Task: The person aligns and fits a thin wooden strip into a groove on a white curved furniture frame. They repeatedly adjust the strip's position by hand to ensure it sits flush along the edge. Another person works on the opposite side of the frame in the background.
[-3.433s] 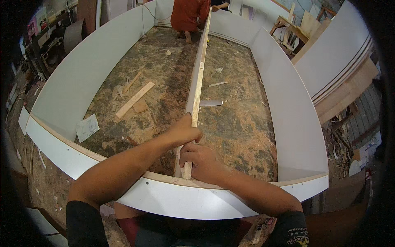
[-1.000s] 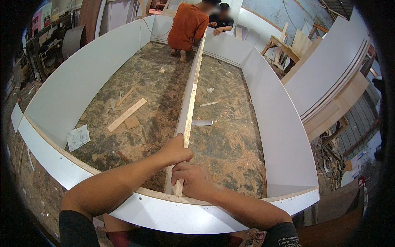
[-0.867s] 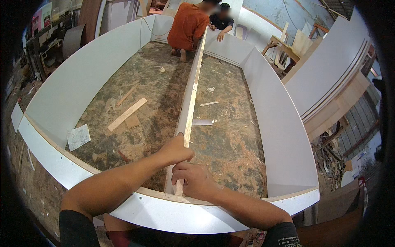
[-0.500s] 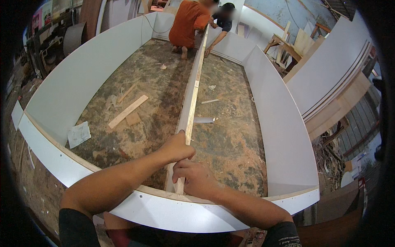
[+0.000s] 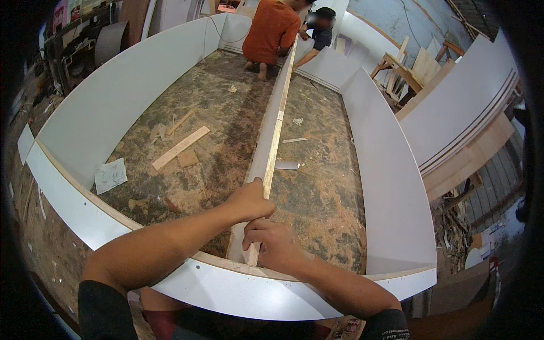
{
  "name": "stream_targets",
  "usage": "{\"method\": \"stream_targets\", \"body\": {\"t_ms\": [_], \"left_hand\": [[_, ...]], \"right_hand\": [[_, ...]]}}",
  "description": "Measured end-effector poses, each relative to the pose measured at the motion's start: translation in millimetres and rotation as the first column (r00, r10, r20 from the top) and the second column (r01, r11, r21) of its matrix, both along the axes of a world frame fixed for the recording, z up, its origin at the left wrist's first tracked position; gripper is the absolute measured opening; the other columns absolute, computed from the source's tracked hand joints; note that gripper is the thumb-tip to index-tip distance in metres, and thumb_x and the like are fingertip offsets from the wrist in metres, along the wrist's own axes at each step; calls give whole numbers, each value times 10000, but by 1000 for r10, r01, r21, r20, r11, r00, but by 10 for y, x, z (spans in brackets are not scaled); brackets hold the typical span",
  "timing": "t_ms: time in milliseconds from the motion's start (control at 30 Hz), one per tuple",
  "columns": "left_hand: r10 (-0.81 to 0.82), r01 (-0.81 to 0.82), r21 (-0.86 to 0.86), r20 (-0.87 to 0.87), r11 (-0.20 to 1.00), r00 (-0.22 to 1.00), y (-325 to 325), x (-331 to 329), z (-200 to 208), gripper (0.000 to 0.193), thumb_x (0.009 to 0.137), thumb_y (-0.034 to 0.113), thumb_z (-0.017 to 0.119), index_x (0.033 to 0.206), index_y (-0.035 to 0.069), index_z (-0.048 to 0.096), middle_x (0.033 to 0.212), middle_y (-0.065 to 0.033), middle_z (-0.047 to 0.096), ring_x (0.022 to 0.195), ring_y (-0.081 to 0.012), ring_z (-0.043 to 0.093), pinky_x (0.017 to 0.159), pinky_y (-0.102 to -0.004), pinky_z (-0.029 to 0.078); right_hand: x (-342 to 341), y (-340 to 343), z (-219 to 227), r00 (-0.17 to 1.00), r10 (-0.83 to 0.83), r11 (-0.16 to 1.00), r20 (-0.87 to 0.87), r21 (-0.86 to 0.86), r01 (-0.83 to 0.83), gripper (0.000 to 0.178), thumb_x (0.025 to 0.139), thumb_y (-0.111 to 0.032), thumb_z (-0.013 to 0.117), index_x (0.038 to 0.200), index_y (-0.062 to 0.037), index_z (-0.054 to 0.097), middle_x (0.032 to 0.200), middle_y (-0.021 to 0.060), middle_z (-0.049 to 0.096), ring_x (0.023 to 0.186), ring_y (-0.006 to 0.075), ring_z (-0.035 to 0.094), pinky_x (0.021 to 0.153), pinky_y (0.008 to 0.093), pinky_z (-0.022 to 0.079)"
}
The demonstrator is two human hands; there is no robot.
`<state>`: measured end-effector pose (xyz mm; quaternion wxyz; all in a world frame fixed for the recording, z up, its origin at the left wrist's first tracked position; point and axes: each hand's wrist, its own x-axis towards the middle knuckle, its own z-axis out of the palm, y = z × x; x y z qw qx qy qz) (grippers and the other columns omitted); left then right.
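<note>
Two hands on one long divider board

Left hand (image 5: 249,201) curls over the board's (image 5: 271,147) top edge; right hand (image 5: 275,246) clamps its near end against the white front panel (image 5: 226,286) — grip and board sit as they did a second ago, so it looks merely steadied. Far off, a person in orange (image 5: 272,28) has leaned further over the other end. Wood scraps (image 5: 180,148) lie on the floor.
</note>
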<state>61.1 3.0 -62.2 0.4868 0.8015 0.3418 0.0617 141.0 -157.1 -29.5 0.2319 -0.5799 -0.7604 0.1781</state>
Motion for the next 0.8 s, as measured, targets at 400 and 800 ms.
{"method": "stream_targets", "body": {"t_ms": [400, 800], "left_hand": [[0, 0, 5, -38, 1000, 999, 1, 21, -24, 725, 636, 234, 799, 1212, -147, 575, 1111, -354, 722, 1073, -473, 733, 907, -492, 591], [-1, 1, -27, 9, 1000, 1000, -9, 9, -12, 737, 631, 219, 793, 1219, -167, 572, 1072, -352, 726, 1034, -465, 745, 864, -487, 598]], "right_hand": [[19, -4, -40, 999, -7, 999, -32, -52, 5, 229, 731, -1, 733, 901, -151, 765, 1062, 35, 720, 988, 285, 726, 821, 440, 592], [23, -3, -44, 999, -10, 999, -33, -47, 8, 197, 728, -27, 753, 891, -138, 759, 1043, 37, 716, 990, 282, 724, 832, 434, 595]]}}
